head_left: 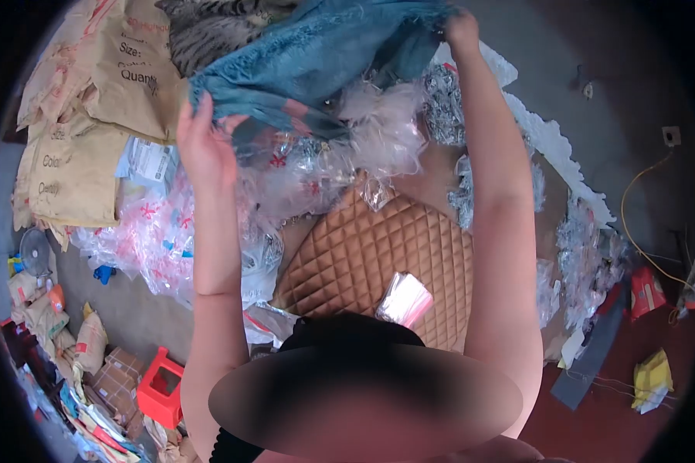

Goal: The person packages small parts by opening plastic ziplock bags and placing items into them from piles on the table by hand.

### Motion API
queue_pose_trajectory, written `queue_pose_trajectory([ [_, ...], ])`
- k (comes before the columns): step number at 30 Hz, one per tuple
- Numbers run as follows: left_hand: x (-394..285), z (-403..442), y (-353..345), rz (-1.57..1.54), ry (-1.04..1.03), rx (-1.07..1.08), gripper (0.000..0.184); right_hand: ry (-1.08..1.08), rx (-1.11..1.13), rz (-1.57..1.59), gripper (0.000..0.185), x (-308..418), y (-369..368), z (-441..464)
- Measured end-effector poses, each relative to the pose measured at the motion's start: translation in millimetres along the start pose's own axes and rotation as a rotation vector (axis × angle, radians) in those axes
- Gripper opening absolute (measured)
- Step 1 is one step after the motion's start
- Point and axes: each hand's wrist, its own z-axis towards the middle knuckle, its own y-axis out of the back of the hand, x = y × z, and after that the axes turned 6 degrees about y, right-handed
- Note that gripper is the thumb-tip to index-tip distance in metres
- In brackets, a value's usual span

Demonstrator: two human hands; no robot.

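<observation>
A teal scarf (309,58) with a fringed edge is stretched between my two hands at the top of the head view. My left hand (208,147) grips its left corner, thumb in front and fingers partly behind the thin cloth. Up at the right end, my right hand (462,32) is closed on the other corner. The scarf hangs over a heap of clear plastic packages (382,127). Just behind it is a grey striped, furry-looking shape (216,35), like a tabby cat, partly covered by the scarf.
Brown printed sacks (143,73) stand at the left. A brown quilted mat (378,247) lies in front of me with a stack of clear plastic bags (405,299) on it. A red stool (161,386) and a fan (35,251) are lower left; a yellow cable (633,185) runs at right.
</observation>
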Motion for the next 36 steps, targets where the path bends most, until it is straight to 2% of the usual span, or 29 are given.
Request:
queue_pose_trajectory([
  [2, -4, 2, 11, 0.003, -0.023, -0.003, 0.021, 0.104, 0.072, -1.030, 0.033, 22, 9, -16],
  [3, -5, 5, 14, 0.025, -0.022, 0.041, 0.020, 0.091, 0.069, -1.030, 0.033, 32, 17, -7],
  [5, -2, 6, 18, 0.042, -0.025, 0.079, 0.020, 0.057, 0.141, -0.585, 0.028, 53, 29, 16],
  [6, 1, 5, 22, 0.050, -0.008, -0.021, 0.020, 0.054, 0.144, -0.585, 0.028, 49, 23, 12],
  [7, 2, 3, 24, 0.058, 0.007, -0.121, 0.020, 0.304, 0.004, -0.268, 0.026, 43, 11, 4],
  [8, 2, 0, 24, 0.056, 0.006, -0.123, 0.020, 0.547, -0.135, 0.054, 0.028, 39, 1, -3],
  [9, 1, -7, 21, 0.057, -0.006, -0.122, 0.021, 0.076, -0.123, 0.247, 0.028, 42, -4, -19],
  [10, 1, -11, 19, 0.059, -0.022, -0.119, 0.021, 0.084, -0.117, 0.249, 0.028, 25, -2, -19],
  [11, 1, -11, 18, 0.058, -0.028, -0.121, 0.021, -0.023, -0.041, 0.271, 0.023, -3, 7, -16],
  [12, 1, -13, 19, 0.030, -0.043, -0.113, 0.021, -0.136, 0.042, 0.288, 0.027, -18, 9, -14],
  [13, 1, -16, 20, 0.005, -0.059, -0.107, 0.021, -0.079, -0.021, 0.232, 0.027, 41, 4, -47],
  [15, 6, -25, 12, 0.006, -0.057, -0.170, 0.021, 0.235, -0.215, -0.195, 0.025, 20, 5, -77],
  [17, 13, -27, 0, -0.015, -0.078, -0.217, 0.021, 0.372, -0.350, -0.507, 0.024, 37, -8, -149],
  [18, 18, -35, -4, -0.003, -0.056, -0.168, 0.022, 0.562, -0.315, -0.551, 0.025, 18, -19, -176],
  [19, 23, -39, -7, 0.013, -0.034, -0.121, 0.023, 0.590, -0.060, -0.498, 0.033, 9, -27, -207],
  [21, 33, -45, -10, 0.029, 0.016, -0.142, 0.029, 0.448, 0.459, -0.496, 0.053, -4, -51, -242],
  [22, 37, -49, -8, 0.051, 0.085, -0.160, 0.037, 0.430, 0.484, -0.684, 0.062, -3, -70, -247],
  [23, 42, -50, -5, 0.040, 0.079, -0.076, 0.038, 0.405, 0.507, -0.873, 0.072, -4, -86, -244],
  [27, 45, -53, -7, 0.084, 0.071, -0.016, 0.039, 0.235, 0.528, -0.929, 0.069, -44, -117, -195],
  [28, 46, -50, -2, -0.035, 0.018, 0.122, 0.042, 0.195, 0.538, -0.946, 0.069, -49, -121, -183],
  [30, 47, -49, 4, -0.155, -0.023, 0.250, 0.045, 0.125, 0.560, -0.968, 0.067, -60, -126, -164],
  [32, 39, -44, 1, 0.383, 0.043, 0.080, 0.052, 0.084, 0.573, -0.979, 0.066, -66, -128, -151],
  [33, 43, -42, 2, 0.387, 0.054, 0.067, 0.052, 0.072, 0.580, -0.981, 0.065, -68, -129, -146],
  [35, 55, -38, 0, 0.605, 0.034, 0.095, 0.074, 0.061, 0.592, -0.973, 0.064, -70, -129, -141],
  [36, 62, -34, 0, 0.607, 0.045, 0.085, 0.074, 0.061, 0.601, -0.971, 0.063, -71, -129, -140],
])
